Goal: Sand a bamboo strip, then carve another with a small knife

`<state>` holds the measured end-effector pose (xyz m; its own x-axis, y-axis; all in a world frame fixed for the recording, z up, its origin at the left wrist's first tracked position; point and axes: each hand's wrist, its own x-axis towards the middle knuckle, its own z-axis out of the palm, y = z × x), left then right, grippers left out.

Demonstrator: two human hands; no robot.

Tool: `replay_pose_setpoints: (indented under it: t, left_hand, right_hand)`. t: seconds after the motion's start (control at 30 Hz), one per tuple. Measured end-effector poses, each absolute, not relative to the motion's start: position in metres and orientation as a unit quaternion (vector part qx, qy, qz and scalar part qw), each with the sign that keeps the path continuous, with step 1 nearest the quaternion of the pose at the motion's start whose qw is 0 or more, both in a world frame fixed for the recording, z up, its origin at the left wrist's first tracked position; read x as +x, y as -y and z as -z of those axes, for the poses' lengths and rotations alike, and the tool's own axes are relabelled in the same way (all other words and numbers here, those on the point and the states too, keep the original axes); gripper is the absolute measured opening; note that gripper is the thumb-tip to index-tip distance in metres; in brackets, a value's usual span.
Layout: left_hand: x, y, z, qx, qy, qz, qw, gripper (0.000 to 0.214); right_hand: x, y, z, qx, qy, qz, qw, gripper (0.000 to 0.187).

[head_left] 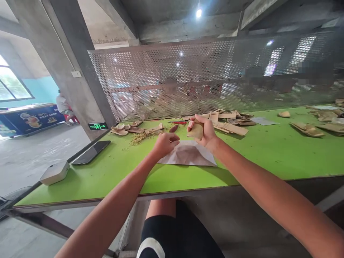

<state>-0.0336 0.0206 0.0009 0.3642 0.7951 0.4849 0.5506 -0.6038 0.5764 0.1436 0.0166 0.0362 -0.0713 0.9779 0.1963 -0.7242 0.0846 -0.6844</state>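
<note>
My right hand (205, 130) is closed around a tan, slightly curved piece (197, 132) that looks like wood or bamboo, holding it above the table. To its left, my left hand (166, 146) hovers with fingers loosely curled and a small gap at the thumb; I see nothing in it. Beneath both hands lies a creased white sheet of paper (190, 154). Behind them are a red pen-like tool (179, 122) and a dark reddish-brown object (173, 128).
Flat tan pieces (231, 127) pile up at the back, beside shavings (138, 138). More curved pieces (307, 129) lie right. A black phone or tablet (91, 153) and white box (55, 173) sit left on the green table (258, 154). A perforated metal screen (161, 82) stands behind.
</note>
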Motion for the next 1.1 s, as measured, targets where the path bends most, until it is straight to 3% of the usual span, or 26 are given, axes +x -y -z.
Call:
replay_pose_setpoints:
  t: [0.1,0.23,0.4,0.47,0.57,0.67,0.77,0.93,1.1]
  left_hand:
    - [-0.037,-0.019,0.000,0.864,-0.422,-0.262,0.083,0.031]
    - [-0.036,-0.016,0.002,0.907,-0.381,-0.160,0.077,0.052]
    - [-0.032,-0.010,0.000,0.922,-0.374,-0.087,0.051,0.052]
    - [-0.032,-0.009,-0.002,0.920,-0.383,-0.073,0.046,0.054]
    - [-0.034,-0.009,-0.002,0.917,-0.388,-0.071,0.050,0.053]
    - [-0.036,-0.010,-0.002,0.917,-0.386,-0.079,0.061,0.057]
    - [-0.036,-0.010,-0.001,0.915,-0.388,-0.080,0.077,0.064]
    - [-0.037,-0.011,-0.001,0.899,-0.417,-0.088,0.102,0.062]
    - [-0.042,-0.013,-0.001,0.911,-0.392,-0.072,0.110,0.074]
  right_hand:
    - [0.144,-0.010,-0.039,-0.166,0.361,-0.663,0.634,0.020]
    - [0.143,-0.013,-0.038,-0.156,0.390,-0.647,0.637,0.030]
    - [0.138,-0.030,-0.019,-0.332,0.507,-0.473,0.640,0.025]
    - [0.138,-0.035,-0.010,-0.451,0.577,-0.335,0.593,0.022]
    - [0.144,-0.036,-0.006,-0.543,0.684,-0.185,0.451,0.026]
    - [0.152,-0.032,-0.013,-0.538,0.765,-0.120,0.333,0.029]
    - [0.155,-0.028,-0.020,-0.552,0.782,-0.075,0.278,0.036]
    - [0.148,-0.028,-0.012,-0.528,0.798,-0.053,0.286,0.041]
    - [0.155,-0.037,-0.003,-0.578,0.758,-0.026,0.300,0.044]
